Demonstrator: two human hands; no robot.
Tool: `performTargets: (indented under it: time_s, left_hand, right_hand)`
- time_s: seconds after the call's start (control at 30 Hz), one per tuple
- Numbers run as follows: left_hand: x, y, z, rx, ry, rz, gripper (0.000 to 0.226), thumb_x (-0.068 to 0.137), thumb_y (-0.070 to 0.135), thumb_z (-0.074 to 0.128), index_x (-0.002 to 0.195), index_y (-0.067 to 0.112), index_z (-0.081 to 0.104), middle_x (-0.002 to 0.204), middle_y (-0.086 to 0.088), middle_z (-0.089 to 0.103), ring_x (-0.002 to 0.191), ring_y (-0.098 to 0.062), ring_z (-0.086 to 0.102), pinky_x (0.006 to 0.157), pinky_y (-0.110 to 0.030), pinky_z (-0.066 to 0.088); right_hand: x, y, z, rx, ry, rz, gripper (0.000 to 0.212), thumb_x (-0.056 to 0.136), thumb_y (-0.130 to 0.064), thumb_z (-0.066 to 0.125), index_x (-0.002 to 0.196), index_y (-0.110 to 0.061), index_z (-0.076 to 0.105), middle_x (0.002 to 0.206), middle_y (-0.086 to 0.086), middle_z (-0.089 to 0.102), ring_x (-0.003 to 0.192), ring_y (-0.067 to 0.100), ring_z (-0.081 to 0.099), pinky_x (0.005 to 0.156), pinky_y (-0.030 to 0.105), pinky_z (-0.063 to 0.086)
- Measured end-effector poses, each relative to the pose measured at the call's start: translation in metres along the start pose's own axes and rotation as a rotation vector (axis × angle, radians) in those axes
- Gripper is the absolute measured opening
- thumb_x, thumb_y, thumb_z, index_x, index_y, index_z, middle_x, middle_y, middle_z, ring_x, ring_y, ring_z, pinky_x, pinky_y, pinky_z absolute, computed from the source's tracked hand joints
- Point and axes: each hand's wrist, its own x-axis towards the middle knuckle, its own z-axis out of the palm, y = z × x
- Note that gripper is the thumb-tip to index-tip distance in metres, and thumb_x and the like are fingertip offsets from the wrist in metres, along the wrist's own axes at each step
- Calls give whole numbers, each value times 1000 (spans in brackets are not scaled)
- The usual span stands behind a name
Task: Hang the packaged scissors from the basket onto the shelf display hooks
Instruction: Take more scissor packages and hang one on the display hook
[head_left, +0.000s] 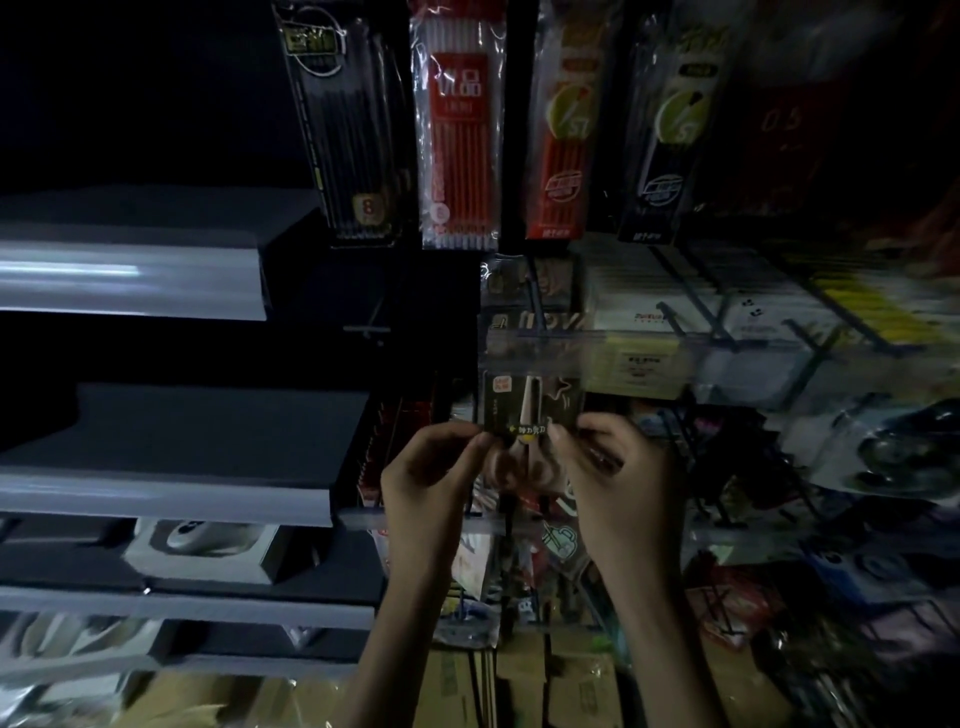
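- Left hand (426, 473): closed in a pinch on the lower left edge of the scissors pack (519, 402), thumb and fingertips curled onto the film.
- Right hand (613, 467): closed in a matching pinch on the lower right edge of the pack. Both hands are raised in front of the display, a little right of centre.
- Pack location: held in the air between the two hands, close in front of the shelf display. Its upper end sits just behind or at the clear rail (649, 345); the dim, blurred picture does not show which.
- Orientation: the long axis is upright. The pale blades appear to taper upward, tips toward the rail, with the handle loops low between the hands.
- Step in hand: judged to be the hanging step itself, with the pack being lined up for a hook (536, 306) above the rail. Whether the hang hole is already on the hook cannot be told.
- Next move calls for: keeping the pack upright and square, bringing the top hole to the hook tip, sliding the pack far along the hook, then releasing both pinches.
- Surroundings: pen packs (457, 124) hang above, grey shelves (156, 291) stand to the left, and cartons (519, 686) sit low and near. The basket is not in view.
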Motion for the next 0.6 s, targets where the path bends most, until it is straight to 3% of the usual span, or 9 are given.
performTargets:
  time_s: [0.27, 0.43, 0.6]
  left_hand:
    - [-2, -12, -3, 20, -1, -10, 7, 91, 6, 77, 97, 9, 79, 93, -4, 79, 89, -21, 76, 75, -25, 59]
    - [7, -13, 4, 12, 26, -15, 6, 91, 9, 78, 94, 14, 81, 94, -4, 80, 91, -24, 76, 79, -38, 61]
    - [25, -15, 10, -8, 55, -18, 5, 92, 9, 78, 95, 11, 80, 94, -7, 80, 94, -29, 76, 87, -55, 61]
  right_hand:
    - [1, 8, 7, 17, 24, 15, 18, 89, -45, 77, 98, -29, 75, 91, -18, 72, 87, -3, 67, 72, 29, 57]
    - [13, 4, 16, 45, 50, 29, 22, 89, -40, 78, 102, -22, 77, 90, -12, 74, 85, 2, 69, 67, 24, 52]
    - [25, -4, 28, 48, 84, 61, 23, 89, -42, 78, 101, -22, 76, 89, -11, 73, 77, -3, 64, 60, 17, 44]
